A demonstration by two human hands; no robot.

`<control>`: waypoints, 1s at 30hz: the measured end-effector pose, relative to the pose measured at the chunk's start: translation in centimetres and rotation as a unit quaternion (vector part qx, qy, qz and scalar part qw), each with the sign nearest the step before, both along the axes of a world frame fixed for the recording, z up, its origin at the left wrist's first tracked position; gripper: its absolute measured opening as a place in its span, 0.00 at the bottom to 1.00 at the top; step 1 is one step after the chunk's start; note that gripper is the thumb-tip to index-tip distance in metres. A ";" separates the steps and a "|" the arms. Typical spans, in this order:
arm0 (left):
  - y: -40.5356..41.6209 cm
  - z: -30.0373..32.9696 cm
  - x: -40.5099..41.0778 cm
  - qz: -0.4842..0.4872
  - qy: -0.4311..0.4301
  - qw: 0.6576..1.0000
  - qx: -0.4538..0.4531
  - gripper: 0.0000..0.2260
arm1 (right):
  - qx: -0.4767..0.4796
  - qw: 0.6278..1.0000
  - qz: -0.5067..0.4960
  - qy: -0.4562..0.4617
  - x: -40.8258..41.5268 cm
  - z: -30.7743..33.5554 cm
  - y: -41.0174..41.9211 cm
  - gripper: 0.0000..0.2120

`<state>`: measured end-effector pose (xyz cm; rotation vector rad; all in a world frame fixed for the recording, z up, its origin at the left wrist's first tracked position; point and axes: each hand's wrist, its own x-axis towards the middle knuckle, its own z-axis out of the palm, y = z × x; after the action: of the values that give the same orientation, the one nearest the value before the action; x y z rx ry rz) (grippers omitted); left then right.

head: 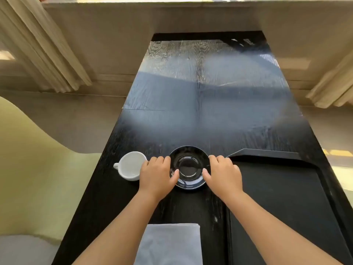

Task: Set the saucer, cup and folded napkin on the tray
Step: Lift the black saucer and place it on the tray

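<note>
A glossy black saucer (189, 167) lies on the dark wooden table, just left of the black tray (286, 188). My left hand (157, 174) grips its left rim and my right hand (222, 173) grips its right rim, thumbs resting on top of the saucer. A white cup (130, 166) stands upright to the left of my left hand, its handle pointing left. A folded grey napkin (170, 243) lies flat near the table's front edge, between my forearms. Nothing lies on the tray.
The dark table (200, 96) stretches away toward a beige wall. A pale green chair (28, 159) stands at the left. Curtains (38, 44) hang at both far sides.
</note>
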<state>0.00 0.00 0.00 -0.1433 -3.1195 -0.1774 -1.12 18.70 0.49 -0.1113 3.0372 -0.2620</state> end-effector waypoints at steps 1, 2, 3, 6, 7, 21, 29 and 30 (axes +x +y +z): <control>0.2 -0.9 -0.3 0.007 -0.005 1.000 -0.006 0.20 | 0.000 1.000 -0.005 -0.003 -0.6 -0.6 0.0 0.18; 0.5 -1.9 -0.6 0.016 -0.011 1.000 0.001 0.19 | -0.009 1.000 -0.014 -0.003 -1.2 -1.5 0.0 0.18; 0.5 -2.8 -0.8 0.023 -0.018 1.000 0.000 0.18 | -0.008 1.000 -0.013 -0.010 -1.6 -2.2 -0.1 0.18; 0.7 -4.4 -0.7 0.058 -0.054 0.997 0.019 0.22 | -0.014 0.999 -0.011 -0.035 -2.3 -3.5 -0.2 0.19; 0.7 -4.8 -0.6 0.068 -0.053 0.996 0.032 0.24 | -0.016 0.999 -0.006 -0.034 -2.3 -3.9 -0.1 0.20; 3.2 -2.6 0.1 0.214 -0.076 0.901 0.369 0.18 | -0.284 0.955 -0.087 -0.014 -0.5 -3.8 1.7 0.30; 9.6 -0.6 0.7 0.131 -0.097 0.857 0.489 0.20 | -0.329 0.924 -0.186 0.055 3.1 -1.8 9.7 0.27; 10.6 -0.8 0.6 0.130 -0.106 0.858 0.486 0.20 | -0.326 0.923 -0.198 0.049 3.4 -1.9 10.7 0.26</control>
<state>0.58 10.56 -0.77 0.3265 -2.7465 -1.7673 2.29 29.42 -1.37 0.4622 2.8919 -1.3208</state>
